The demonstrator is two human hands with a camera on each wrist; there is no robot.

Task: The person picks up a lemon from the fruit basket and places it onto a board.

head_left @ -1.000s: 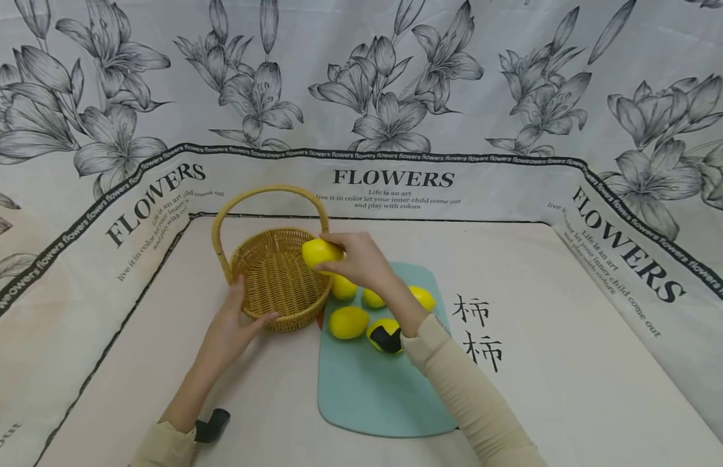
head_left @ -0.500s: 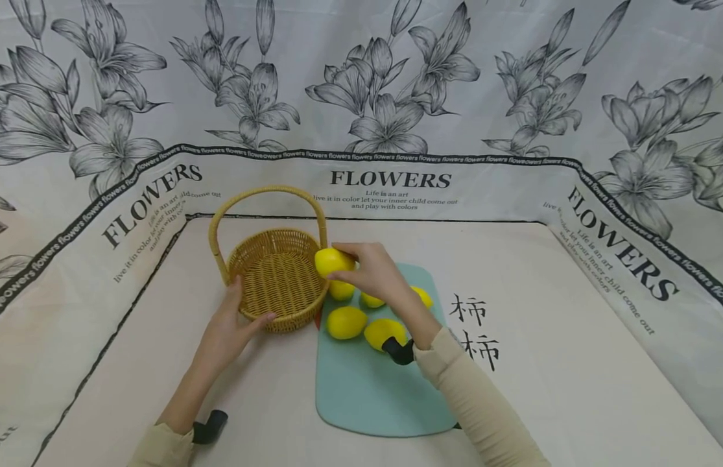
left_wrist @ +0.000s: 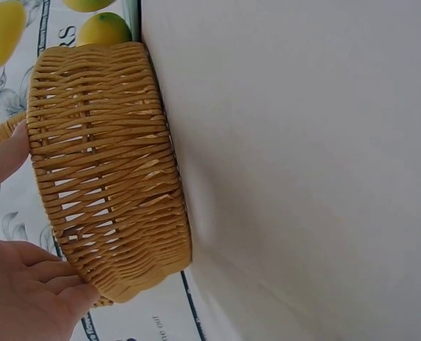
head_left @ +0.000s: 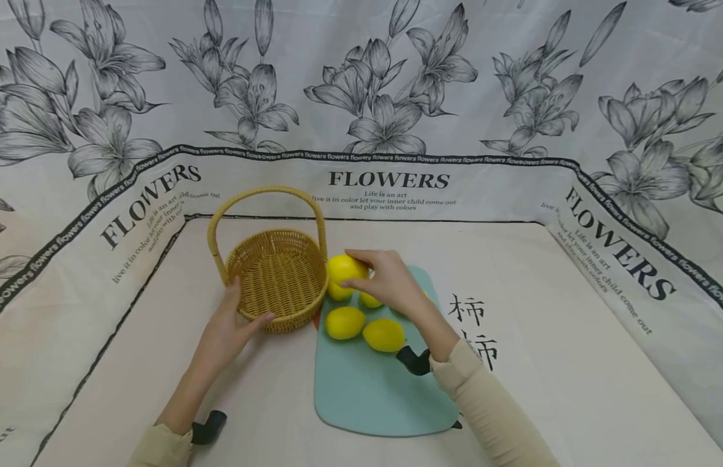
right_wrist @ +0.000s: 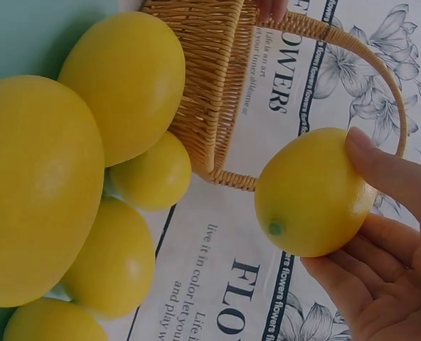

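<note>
A woven wicker basket (head_left: pixel 299 319) with a tall arched handle stands on the table, bare inside. My left hand (head_left: pixel 221 327) grips its near left side, thumb on the front rim. Between thumb and fingertips of my right hand (head_left: pixel 390 279) is a yellow lemon (head_left: pixel 346 266), just right of the basket. In the right wrist view this lemon (right_wrist: pixel 313 192) shows a small green stem tip. Below it, several more lemons (head_left: pixel 384 335) lie on a light teal board (head_left: pixel 379 399); the right hand and forearm partly hide those at the back.
The board lies close to the basket's right side, and a bit of red (head_left: pixel 316 322) shows between them. Black characters (head_left: pixel 469 308) are printed on the white tablecloth (head_left: pixel 571 363) to the right. A flower-patterned cloth wall (head_left: pixel 390 188) rises behind.
My right hand has carried the lemon rightward and slightly down, from the basket's right rim to above the board's back left. The left hand and basket stay put.
</note>
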